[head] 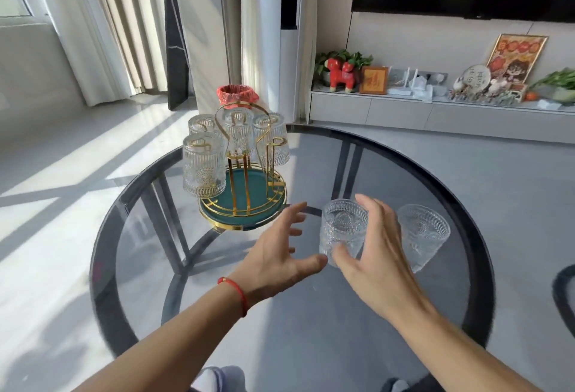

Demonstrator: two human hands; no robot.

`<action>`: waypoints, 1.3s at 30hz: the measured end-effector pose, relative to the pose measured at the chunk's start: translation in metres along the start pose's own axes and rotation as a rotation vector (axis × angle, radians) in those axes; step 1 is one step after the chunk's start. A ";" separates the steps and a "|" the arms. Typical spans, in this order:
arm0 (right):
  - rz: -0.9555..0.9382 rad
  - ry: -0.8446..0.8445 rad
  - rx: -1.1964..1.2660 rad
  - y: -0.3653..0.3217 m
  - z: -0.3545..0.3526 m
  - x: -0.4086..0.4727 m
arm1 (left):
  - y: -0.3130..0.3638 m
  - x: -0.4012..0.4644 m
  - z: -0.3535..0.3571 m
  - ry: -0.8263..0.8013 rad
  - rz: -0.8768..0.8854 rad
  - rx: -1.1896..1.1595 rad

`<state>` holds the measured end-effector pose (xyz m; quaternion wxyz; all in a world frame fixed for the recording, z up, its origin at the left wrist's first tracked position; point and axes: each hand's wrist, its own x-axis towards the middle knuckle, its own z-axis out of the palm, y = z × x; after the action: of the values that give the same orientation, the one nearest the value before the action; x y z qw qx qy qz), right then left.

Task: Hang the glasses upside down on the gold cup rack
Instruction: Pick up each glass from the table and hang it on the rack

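The gold cup rack [236, 130] stands on a green round tray [258, 195] at the far left of the table. Several ribbed glasses hang upside down on it, the nearest one [203, 166] at the left front. One gold peg [277, 144] on the rack's right side is bare. An upright patterned glass [342, 229] stands in the middle of the table with my right hand [370, 254] wrapped around it, thumb in front and fingers behind. My left hand [280, 254] hovers just left of that glass, fingers spread and holding nothing. A second loose glass [421, 236] stands to the right.
The round dark glass table [311, 313] has a black rim. Behind the rack is a bin with a red liner [238, 95]. A low white TV cabinet [435, 111] with ornaments runs along the far wall. A dark chair edge [564, 292] shows at right.
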<state>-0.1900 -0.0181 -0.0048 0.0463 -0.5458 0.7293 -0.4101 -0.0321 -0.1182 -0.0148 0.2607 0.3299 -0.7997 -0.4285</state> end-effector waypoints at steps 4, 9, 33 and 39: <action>0.224 -0.131 0.118 0.013 0.015 0.015 | -0.006 0.006 0.011 -0.059 -0.039 -0.081; 0.161 -0.168 0.119 0.015 0.016 0.016 | -0.001 0.004 0.012 -0.062 -0.136 -0.352; 0.348 0.040 0.743 -0.014 0.027 0.035 | -0.021 -0.001 -0.043 0.255 0.009 0.239; 0.128 0.305 0.416 -0.050 0.014 0.088 | -0.052 0.005 -0.034 0.114 -0.024 0.723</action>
<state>-0.1802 -0.1023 0.0521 0.0730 -0.4090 0.6610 -0.6248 0.0041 -0.1615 -0.0420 0.1664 0.4337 -0.8797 -0.1021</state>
